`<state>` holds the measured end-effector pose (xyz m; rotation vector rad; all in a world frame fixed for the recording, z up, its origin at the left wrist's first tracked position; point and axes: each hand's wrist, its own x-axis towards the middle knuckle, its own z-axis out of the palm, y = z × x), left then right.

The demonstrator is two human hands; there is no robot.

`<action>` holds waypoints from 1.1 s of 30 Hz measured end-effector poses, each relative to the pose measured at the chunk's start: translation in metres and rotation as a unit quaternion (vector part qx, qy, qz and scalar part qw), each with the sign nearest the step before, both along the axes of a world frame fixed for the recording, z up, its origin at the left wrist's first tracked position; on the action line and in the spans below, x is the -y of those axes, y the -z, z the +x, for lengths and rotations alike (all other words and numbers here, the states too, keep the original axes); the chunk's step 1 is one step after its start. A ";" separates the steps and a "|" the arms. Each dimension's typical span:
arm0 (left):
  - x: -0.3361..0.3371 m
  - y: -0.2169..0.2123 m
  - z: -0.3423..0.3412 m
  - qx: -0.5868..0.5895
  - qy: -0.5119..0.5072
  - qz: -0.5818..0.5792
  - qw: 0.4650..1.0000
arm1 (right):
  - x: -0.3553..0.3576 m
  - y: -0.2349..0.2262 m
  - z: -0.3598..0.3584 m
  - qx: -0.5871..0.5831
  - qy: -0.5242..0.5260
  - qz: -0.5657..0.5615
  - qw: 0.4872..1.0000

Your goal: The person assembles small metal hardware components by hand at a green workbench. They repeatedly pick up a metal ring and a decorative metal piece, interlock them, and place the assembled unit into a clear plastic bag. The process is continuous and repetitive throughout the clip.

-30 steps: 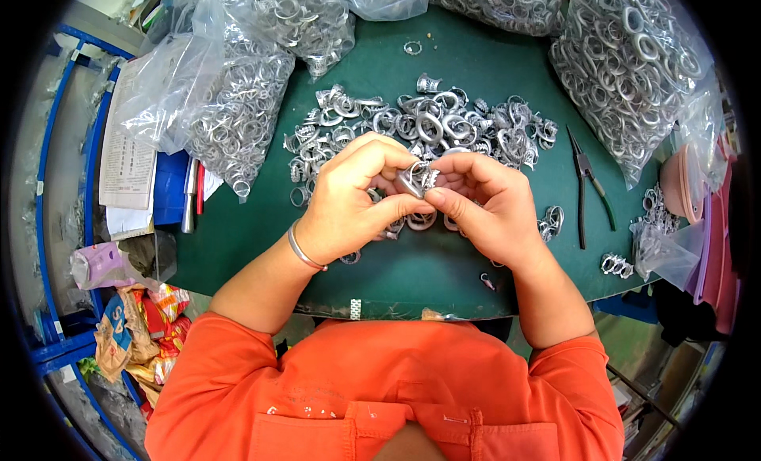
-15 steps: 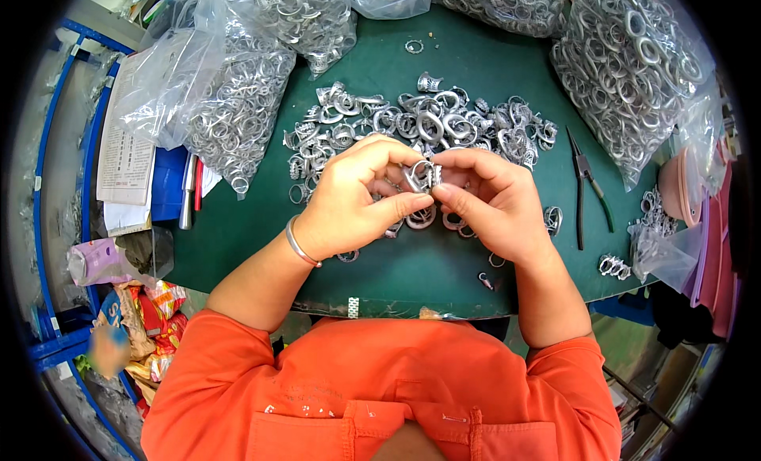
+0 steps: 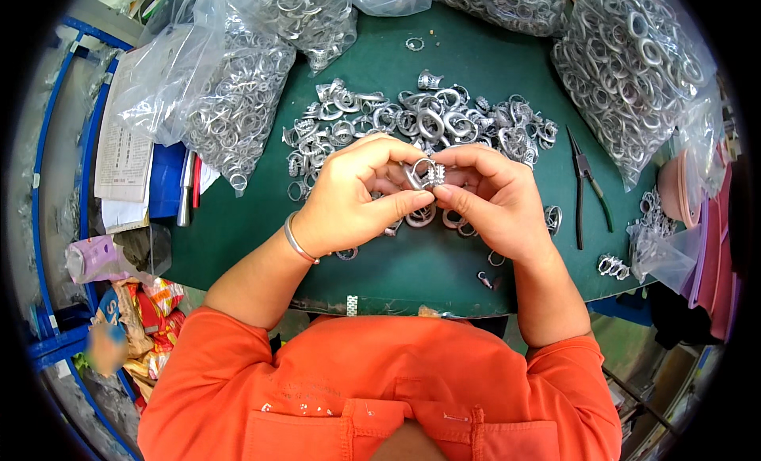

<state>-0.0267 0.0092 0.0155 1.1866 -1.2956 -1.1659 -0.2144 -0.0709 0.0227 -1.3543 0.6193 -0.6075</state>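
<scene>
My left hand [image 3: 356, 193] and my right hand [image 3: 493, 198] meet over the green tabletop [image 3: 380, 275], thumbs nearly touching. Between their fingertips is a small set of silver-grey metal rings [image 3: 425, 174]: a smooth round one on the left side, a ridged one on the right. Both hands are closed in a pinch on them; how many rings there are I cannot tell, since fingers cover part. Just beyond and beneath my hands spreads a loose heap of similar rings [image 3: 432, 125]. A silver bangle [image 3: 298, 241] circles my left wrist.
Clear bags full of rings stand at the far left [image 3: 242, 104] and far right [image 3: 634, 72]. Pliers [image 3: 585, 179] lie right of my hand. A pink cup [image 3: 678, 187] and a small ring cluster [image 3: 614, 267] sit at the right edge. Papers [image 3: 124, 164] are at left.
The rings between my fingertips have turned slightly, so the ridged side shows more. My hands have otherwise stayed in place.
</scene>
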 end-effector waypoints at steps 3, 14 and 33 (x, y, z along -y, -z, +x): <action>0.000 0.000 -0.001 -0.003 -0.002 0.012 1.000 | 0.001 0.005 0.001 0.014 0.004 -0.064 0.998; 0.000 -0.001 -0.004 0.053 -0.054 -0.020 0.997 | -0.002 0.008 0.002 0.005 0.035 -0.081 0.996; 0.002 -0.002 -0.006 0.134 -0.067 -0.128 0.980 | -0.010 -0.003 0.005 -0.033 0.026 -0.080 0.996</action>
